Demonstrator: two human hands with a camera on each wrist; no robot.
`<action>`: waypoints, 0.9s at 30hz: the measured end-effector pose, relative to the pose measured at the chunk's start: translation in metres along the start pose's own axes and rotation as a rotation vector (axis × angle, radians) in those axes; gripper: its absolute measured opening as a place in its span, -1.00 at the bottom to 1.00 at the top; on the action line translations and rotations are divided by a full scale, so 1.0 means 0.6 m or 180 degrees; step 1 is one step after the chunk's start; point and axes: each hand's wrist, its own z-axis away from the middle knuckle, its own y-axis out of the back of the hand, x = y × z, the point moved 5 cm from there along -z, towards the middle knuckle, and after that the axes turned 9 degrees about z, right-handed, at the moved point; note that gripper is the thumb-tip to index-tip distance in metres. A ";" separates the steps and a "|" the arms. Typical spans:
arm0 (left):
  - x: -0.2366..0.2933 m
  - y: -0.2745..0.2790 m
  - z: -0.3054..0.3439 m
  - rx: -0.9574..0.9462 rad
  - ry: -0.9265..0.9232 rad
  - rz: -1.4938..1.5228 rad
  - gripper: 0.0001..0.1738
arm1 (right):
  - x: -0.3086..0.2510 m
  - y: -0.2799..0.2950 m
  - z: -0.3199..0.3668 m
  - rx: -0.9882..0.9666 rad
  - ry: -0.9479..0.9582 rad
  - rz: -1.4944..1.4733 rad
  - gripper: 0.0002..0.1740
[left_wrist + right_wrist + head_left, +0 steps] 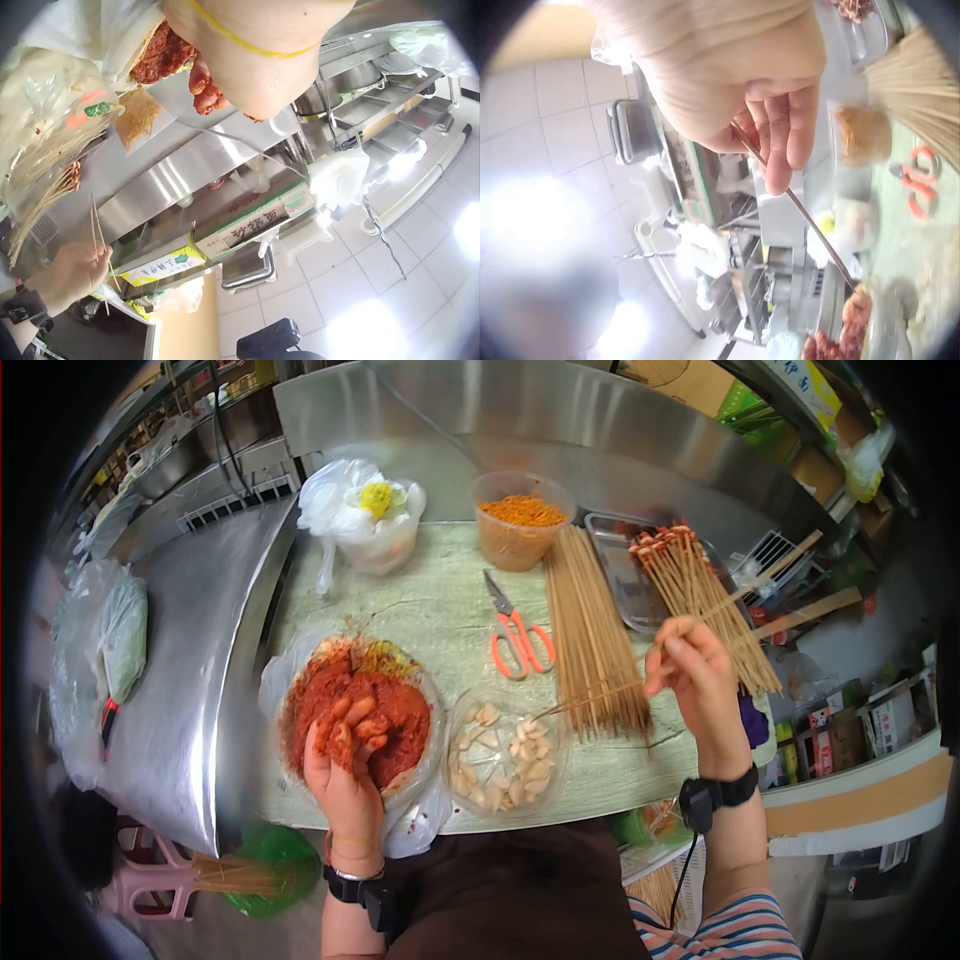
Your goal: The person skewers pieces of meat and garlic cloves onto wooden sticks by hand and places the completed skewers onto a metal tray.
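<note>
My left hand (345,770) is over the bowl of red, sauce-coated meat (400,715), fingers curled and smeared red. A bit of the red meat is between its thumb and fingers, mostly hidden by them. My right hand (690,670), over the right side of the table, pinches a thin bamboo skewer (810,221) between thumb and fingers. Its tip points left, over the clear bowl of peeled garlic cloves (530,760) in the head view. In the right wrist view the tip overlaps the red-smeared left fingertips (855,307).
A bundle of bare skewers (595,640) lies beside orange-handled scissors (520,645). Behind stand a tub of orange shreds (520,515) and a bag-covered tub (375,545). Loaded skewers (690,575) rest across a metal tray (620,575). A steel counter (215,660) adjoins at left.
</note>
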 end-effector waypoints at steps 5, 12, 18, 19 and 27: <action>0.008 -0.004 -0.001 0.0007 -0.0009 0.0097 -0.63 | 0.017 -0.099 0.087 -0.0503 -0.0051 0.0108 -0.80; 0.099 0.028 -0.023 -0.0013 -0.0180 -0.0260 -0.64 | 0.027 -0.152 0.120 -0.0791 0.0126 0.0587 -0.68; 0.144 0.087 -0.027 0.0196 -0.0180 -0.1169 -0.67 | 0.062 -0.188 0.116 -0.0908 0.0462 0.0757 -0.71; 0.148 0.098 -0.026 0.0170 -0.0171 -0.1456 -0.68 | 0.072 -0.185 0.118 -0.0815 0.0368 0.0653 -0.71; 0.153 0.101 -0.044 -0.0224 -0.0745 -0.3536 -0.78 | 0.092 -0.178 0.116 -0.0565 0.0228 0.0391 -0.69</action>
